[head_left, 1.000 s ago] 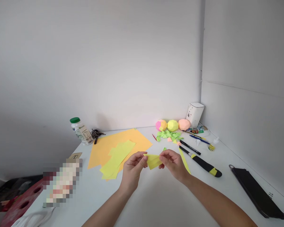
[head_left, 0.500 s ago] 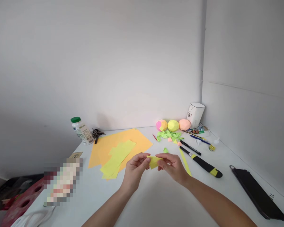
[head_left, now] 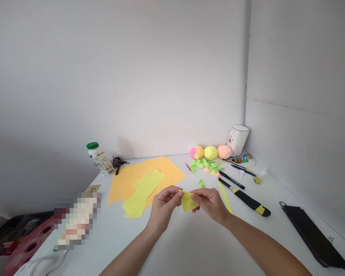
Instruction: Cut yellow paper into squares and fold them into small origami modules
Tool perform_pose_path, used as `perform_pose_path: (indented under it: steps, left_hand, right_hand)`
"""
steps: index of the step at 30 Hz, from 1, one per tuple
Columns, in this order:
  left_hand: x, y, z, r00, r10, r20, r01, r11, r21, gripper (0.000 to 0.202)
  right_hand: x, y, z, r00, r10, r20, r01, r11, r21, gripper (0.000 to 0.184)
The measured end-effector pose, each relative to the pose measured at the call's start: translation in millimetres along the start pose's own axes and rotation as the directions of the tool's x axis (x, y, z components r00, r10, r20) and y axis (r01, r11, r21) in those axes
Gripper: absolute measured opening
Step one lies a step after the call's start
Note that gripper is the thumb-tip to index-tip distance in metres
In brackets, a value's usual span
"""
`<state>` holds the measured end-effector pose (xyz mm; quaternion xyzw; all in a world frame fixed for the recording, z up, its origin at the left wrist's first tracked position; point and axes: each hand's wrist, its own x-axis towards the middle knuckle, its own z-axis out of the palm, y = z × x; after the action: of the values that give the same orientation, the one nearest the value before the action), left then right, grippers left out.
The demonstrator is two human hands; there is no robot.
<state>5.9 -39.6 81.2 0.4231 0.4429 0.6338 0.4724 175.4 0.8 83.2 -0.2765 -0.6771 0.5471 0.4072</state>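
Between the hands (head_left: 164,203) (head_left: 212,203), yellow paper (head_left: 188,201) now shows more surface.

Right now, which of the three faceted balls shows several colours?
The leftmost ball, pink and orange; the middle ball is all yellow, the right ball all peach.

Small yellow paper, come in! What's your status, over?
Left hand and right hand pinching small yellow paper above white table. Green paper piece just beyond; utility knife to the right, apart from both hands.
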Motion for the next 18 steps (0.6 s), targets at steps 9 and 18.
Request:
perform_pose_path:
  steps: [9,18]
  left_hand:
    - [-0.5,0.8,0.4,0.999,0.015,0.037,-0.015,1.0,0.0,0.022]
    - [-1.1,0.7,0.0,0.996,0.074,0.047,-0.073,0.997,-0.008,0.017]
  right_hand:
    - [-0.1,-1.5,-0.9,1.0,0.013,0.014,-0.014,0.999,0.034,0.03]
    - [0.9,3.1,-1.4,1.0,0.006,0.026,-0.008,0.999,0.053,0.03]
